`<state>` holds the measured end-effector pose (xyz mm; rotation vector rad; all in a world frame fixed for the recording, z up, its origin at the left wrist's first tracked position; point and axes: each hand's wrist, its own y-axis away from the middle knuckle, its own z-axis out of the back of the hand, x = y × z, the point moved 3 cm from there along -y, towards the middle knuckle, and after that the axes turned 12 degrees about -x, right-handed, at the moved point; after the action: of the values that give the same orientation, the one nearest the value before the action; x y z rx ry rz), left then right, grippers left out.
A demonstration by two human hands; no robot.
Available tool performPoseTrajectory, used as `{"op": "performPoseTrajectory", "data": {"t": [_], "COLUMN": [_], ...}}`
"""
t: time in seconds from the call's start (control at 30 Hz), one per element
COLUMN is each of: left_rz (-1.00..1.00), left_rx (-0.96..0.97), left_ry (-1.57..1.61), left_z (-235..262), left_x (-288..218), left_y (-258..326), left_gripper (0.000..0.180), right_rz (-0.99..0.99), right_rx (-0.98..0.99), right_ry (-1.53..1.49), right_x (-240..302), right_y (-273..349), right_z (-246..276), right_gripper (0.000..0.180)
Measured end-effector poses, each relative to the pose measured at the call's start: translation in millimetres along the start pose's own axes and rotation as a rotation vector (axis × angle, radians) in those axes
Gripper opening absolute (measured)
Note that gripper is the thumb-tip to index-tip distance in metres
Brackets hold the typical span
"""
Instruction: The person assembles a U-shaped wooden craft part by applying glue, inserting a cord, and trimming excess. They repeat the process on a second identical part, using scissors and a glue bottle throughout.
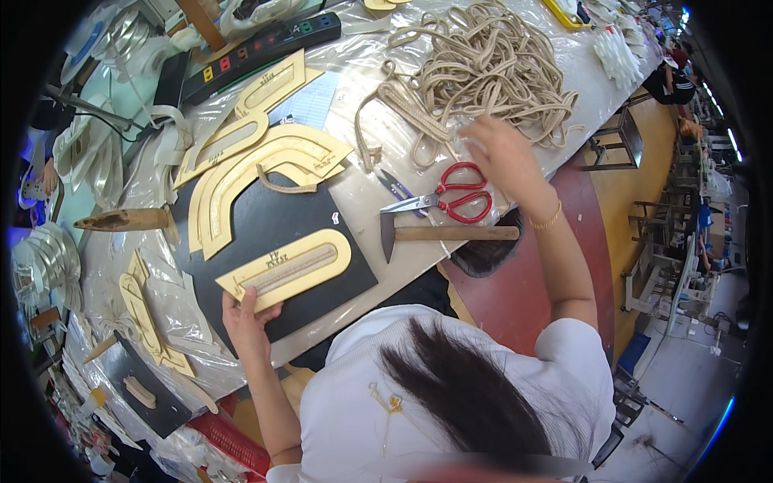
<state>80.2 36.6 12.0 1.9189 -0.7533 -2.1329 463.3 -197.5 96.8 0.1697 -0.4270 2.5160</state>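
My left hand (pixel 251 320) grips the pointed end of a pale yellow slotted template (pixel 334 241), thumb on top. A beige braided strip (pixel 302 264) lies in its slot. Under it is a black board (pixel 338 211). My right hand (pixel 503 161) is at the near edge of a tangled pile of beige braided cord (pixel 495 64), fingers bent and partly apart, with no cord visibly gripped. Below that hand lie red-handled scissors (pixel 463 193), a hammer (pixel 451 233) with a wooden handle, and a small dark blue tool (pixel 398 191). Folded braided strips (pixel 411 109) lie beside the pile.
More yellow templates (pixel 266 153) lie across the board's far edge, with a short braid piece (pixel 286 187) on them. A black power strip (pixel 262 52) is behind. Left are a pointed wooden piece (pixel 121 220) and another template (pixel 145 318). Plastic sheeting covers the table (pixel 354 189).
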Motion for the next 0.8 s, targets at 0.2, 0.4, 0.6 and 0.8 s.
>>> {"op": "performPoseTrajectory", "data": {"t": [0.2, 0.4, 0.6, 0.8], "left_rz": [0.066, -0.094, -0.176, -0.539], "left_rx": [-0.028, -0.156, -0.2, -0.202], "left_ry": [-0.459, -0.8, -0.733, -0.728], "left_z": [21, 20, 25, 18], "left_x": [-1, -14, -19, -18], "left_y": [2, 10, 13, 16], "left_gripper": [0.035, 0.045, 0.037, 0.026], "right_rz": [-0.06, 0.091, 0.488, 0.107], "right_rx": [-0.206, -0.095, -0.253, -0.345], "right_ry": [-0.12, -0.145, -0.036, -0.487], "right_x": [-22, 6, 34, 18], "right_y": [-58, -92, -110, -175], "right_z": [-7, -71, -113, -95], "right_gripper": [0.016, 0.019, 0.018, 0.015]}}
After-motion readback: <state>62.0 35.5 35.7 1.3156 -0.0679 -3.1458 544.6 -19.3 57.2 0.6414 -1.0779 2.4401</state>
